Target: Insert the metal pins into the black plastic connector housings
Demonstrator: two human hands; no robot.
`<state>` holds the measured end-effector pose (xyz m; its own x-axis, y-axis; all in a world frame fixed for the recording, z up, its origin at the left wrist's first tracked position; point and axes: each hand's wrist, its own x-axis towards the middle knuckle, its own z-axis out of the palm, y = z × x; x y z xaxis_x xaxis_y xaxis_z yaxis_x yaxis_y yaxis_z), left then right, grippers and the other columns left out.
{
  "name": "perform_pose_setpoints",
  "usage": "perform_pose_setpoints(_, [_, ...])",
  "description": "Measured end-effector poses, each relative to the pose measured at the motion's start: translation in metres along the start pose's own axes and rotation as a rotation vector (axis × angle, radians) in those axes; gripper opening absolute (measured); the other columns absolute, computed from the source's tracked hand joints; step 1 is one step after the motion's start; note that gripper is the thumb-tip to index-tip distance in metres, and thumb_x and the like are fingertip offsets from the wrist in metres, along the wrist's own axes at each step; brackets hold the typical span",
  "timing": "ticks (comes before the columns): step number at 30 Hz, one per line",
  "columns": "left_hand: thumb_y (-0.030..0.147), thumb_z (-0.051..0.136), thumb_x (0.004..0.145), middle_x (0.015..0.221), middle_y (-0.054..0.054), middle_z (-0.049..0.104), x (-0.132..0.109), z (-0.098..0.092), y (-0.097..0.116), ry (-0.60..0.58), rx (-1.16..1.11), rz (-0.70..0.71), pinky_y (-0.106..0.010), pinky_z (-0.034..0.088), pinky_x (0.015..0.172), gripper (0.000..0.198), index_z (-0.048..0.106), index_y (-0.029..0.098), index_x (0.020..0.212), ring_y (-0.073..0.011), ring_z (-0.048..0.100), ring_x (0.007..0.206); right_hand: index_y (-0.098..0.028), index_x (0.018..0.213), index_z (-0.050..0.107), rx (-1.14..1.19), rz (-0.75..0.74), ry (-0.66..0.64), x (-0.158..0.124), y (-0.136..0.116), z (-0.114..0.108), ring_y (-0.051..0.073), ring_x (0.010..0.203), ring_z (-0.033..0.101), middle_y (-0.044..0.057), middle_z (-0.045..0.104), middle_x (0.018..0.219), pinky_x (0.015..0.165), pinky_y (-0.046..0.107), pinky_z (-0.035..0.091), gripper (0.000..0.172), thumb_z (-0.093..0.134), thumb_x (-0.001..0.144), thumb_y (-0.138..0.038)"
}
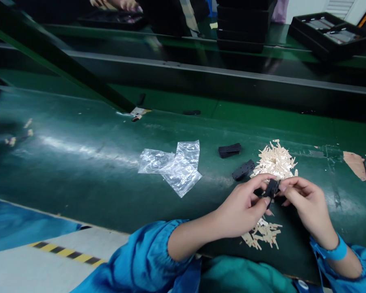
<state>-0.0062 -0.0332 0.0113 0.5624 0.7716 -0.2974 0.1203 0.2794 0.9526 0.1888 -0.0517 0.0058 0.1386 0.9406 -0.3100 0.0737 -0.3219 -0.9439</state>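
My left hand (242,207) and my right hand (301,199) meet over the green belt, both pinching a small black plastic part (271,189) between their fingertips. Just beyond them lies a heap of small pale metal strips (276,160). A smaller scatter of the same strips (264,236) lies under my left hand, near the belt's front edge. Two more black parts (229,150) (243,169) rest flat on the belt to the left of the heap.
Empty clear plastic bags (177,165) lie left of the parts on the green belt (79,162). Black trays (329,34) and a stack of black trays (242,24) stand on the far side. Another person's hand (122,5) shows at the top. A green bar (57,61) slants across.
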Motion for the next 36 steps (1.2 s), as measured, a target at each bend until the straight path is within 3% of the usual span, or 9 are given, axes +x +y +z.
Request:
perform_pose_setpoints(6, [0.013, 0.052, 0.095, 0.114, -0.006, 0.054, -0.0007, -0.0002, 0.004, -0.001, 0.002, -0.026, -0.014, 0.043, 0.048, 0.05, 0.047, 0.027, 0.143, -0.018, 0.079, 0.08, -0.018, 0.071, 0.073, -0.037, 0.043, -0.146, 0.0011, -0.0002, -0.0017, 0.014, 0.056, 0.056, 0.001, 0.066, 0.064, 0.052, 0.025, 0.047, 0.025, 0.082, 0.076, -0.04])
perform_pose_setpoints(12, [0.013, 0.051, 0.095, 0.113, -0.005, 0.053, -0.0006, 0.0001, 0.005, -0.014, 0.014, -0.036, -0.014, 0.043, 0.047, 0.049, 0.047, 0.028, 0.142, -0.0184, 0.079, 0.08, -0.017, 0.07, 0.071, -0.036, 0.074, -0.155, 0.0008, -0.002, 0.0, 0.013, 0.054, 0.053, 0.0, 0.063, 0.062, 0.051, 0.025, 0.045, 0.029, 0.082, 0.076, -0.043])
perform_pose_setpoints(21, [0.014, 0.053, 0.094, 0.111, -0.004, 0.055, -0.0015, -0.0005, 0.004, -0.01, -0.015, -0.029, -0.018, 0.053, 0.053, 0.05, 0.048, 0.027, 0.141, -0.0167, 0.077, 0.077, -0.017, 0.069, 0.072, -0.002, 0.096, -0.154, 0.0016, 0.0001, -0.0019, 0.012, 0.055, 0.054, 0.0, 0.066, 0.064, 0.051, 0.024, 0.045, 0.025, 0.083, 0.074, -0.039])
perform_pose_setpoints(30, [0.015, 0.055, 0.093, 0.112, -0.005, 0.055, -0.0017, -0.0003, 0.0071, -0.012, -0.03, -0.038, -0.019, 0.055, 0.055, 0.049, 0.049, 0.026, 0.141, -0.0177, 0.078, 0.078, -0.018, 0.069, 0.074, -0.017, 0.088, -0.14, 0.0009, -0.0002, -0.0033, 0.013, 0.055, 0.054, 0.0, 0.065, 0.062, 0.053, 0.026, 0.043, 0.023, 0.084, 0.074, -0.037])
perform_pose_setpoints(36, [0.015, 0.054, 0.094, 0.115, -0.006, 0.055, -0.0017, 0.0, 0.0055, -0.01, -0.033, -0.032, -0.019, 0.056, 0.055, 0.05, 0.048, 0.025, 0.143, -0.0172, 0.077, 0.078, -0.018, 0.069, 0.075, 0.125, 0.17, -0.225, 0.0032, 0.0025, -0.0046, 0.011, 0.05, 0.054, 0.0, 0.065, 0.061, 0.048, 0.022, 0.045, 0.022, 0.086, 0.075, -0.035])
